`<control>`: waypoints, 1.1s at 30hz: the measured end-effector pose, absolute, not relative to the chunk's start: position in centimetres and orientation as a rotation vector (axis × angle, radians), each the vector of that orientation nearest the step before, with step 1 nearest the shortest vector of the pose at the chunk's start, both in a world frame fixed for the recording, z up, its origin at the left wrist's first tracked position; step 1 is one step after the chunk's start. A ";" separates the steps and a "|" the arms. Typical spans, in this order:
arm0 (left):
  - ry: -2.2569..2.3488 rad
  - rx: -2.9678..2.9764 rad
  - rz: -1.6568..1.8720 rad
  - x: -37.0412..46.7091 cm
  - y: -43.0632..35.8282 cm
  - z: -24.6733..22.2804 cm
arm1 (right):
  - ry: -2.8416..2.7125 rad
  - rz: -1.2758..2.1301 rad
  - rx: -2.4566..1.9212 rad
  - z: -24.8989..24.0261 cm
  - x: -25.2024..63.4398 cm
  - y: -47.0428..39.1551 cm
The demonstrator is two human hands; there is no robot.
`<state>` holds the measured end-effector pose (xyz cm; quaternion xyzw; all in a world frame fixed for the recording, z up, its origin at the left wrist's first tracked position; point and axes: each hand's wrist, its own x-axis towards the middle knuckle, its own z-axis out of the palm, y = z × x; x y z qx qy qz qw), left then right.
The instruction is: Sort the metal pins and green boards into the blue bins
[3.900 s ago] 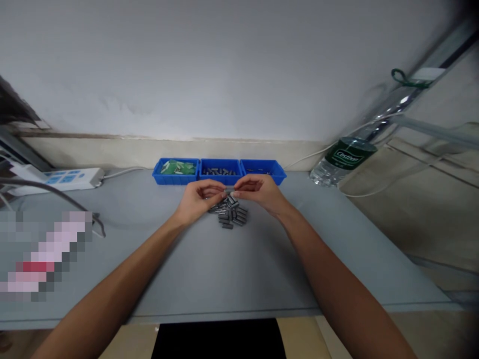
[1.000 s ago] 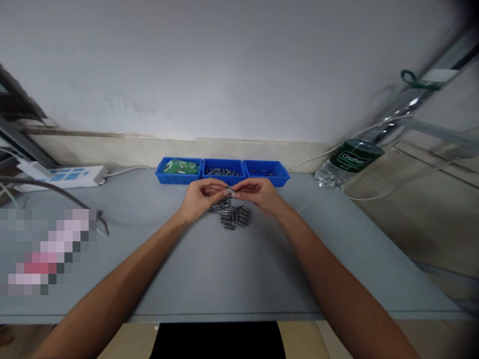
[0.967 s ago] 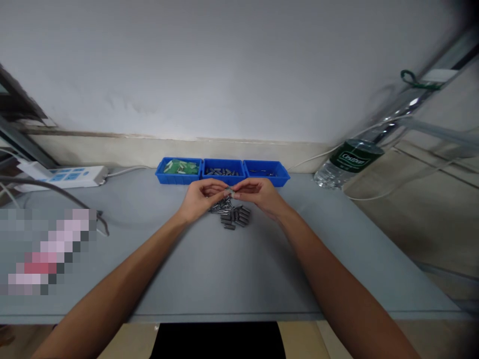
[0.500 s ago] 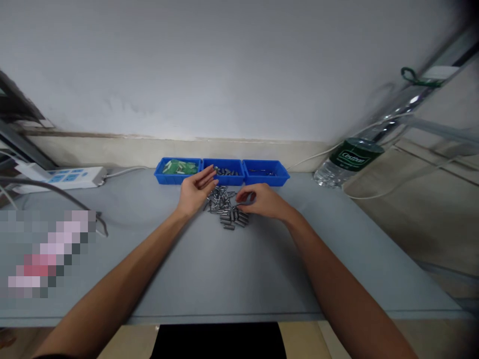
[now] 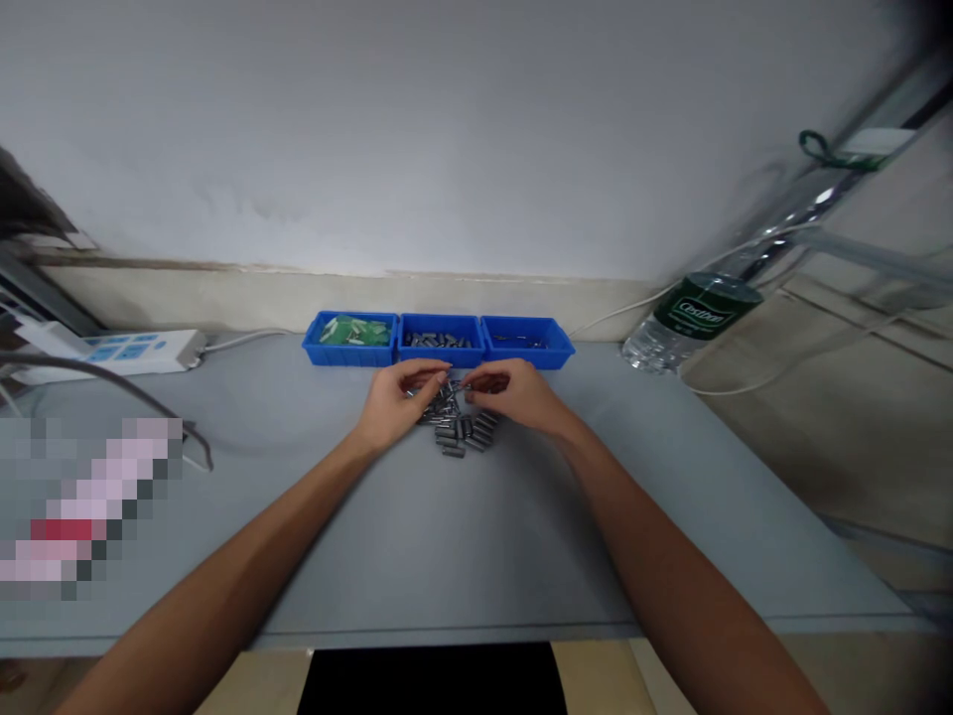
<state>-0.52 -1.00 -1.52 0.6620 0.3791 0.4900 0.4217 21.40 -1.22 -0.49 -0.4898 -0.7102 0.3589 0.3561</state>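
Observation:
My left hand [image 5: 394, 402] is at the left side of a pile of small metal pins [image 5: 448, 405], its thumb and fingertips drawn together; what they hold, if anything, is too small to make out. Facing it from the right, my right hand [image 5: 517, 395] has its thumb and fingers pinched, with a tiny piece at the tips that I cannot identify. The fingertips of both hands are close together over the pile. Short, thicker metal cylinders [image 5: 466, 434] lie at the pile's near side.
Behind the hands stand three blue trays: the left tray [image 5: 313, 353] with a green bag, the middle tray [image 5: 439, 360] with metal cylinders, the right tray [image 5: 566, 353] with thin parts. A water bottle [image 5: 696, 318] is at right; a power strip [image 5: 149, 350] and cable are at left.
My left hand has come down and right from the middle tray's edge to the pile, its fingers closing. My right hand has moved slightly up and left, towards the left fingertips.

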 end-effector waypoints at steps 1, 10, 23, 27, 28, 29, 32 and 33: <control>0.953 1.663 1.218 -0.6 -1.1 -1.4 | -1.760 1.015 -1.210 -0.4 21.5 -1.2; 0.881 1.600 1.176 -0.4 -1.9 -0.4 | -1.514 1.300 -0.978 0.3 21.3 -1.2; 0.891 1.480 1.153 -0.8 -1.2 -0.6 | -1.650 1.131 -1.114 0.7 21.4 -1.3; 0.945 1.468 1.275 -1.0 0.0 -1.4 | -1.944 0.854 -1.292 1.1 23.1 -1.4; 0.943 1.462 1.308 -1.1 0.4 -1.6 | -2.002 0.832 -1.323 1.2 23.5 -1.4; 0.935 1.457 1.339 -1.1 0.7 -1.9 | -2.051 0.832 -1.349 1.3 23.9 -1.4; 0.888 1.476 1.393 -1.2 1.3 -2.4 | -2.161 0.882 -1.398 1.4 24.5 -1.5; 0.872 1.496 1.391 -1.2 1.3 -2.4 | -2.191 0.886 -1.408 1.4 24.6 -1.6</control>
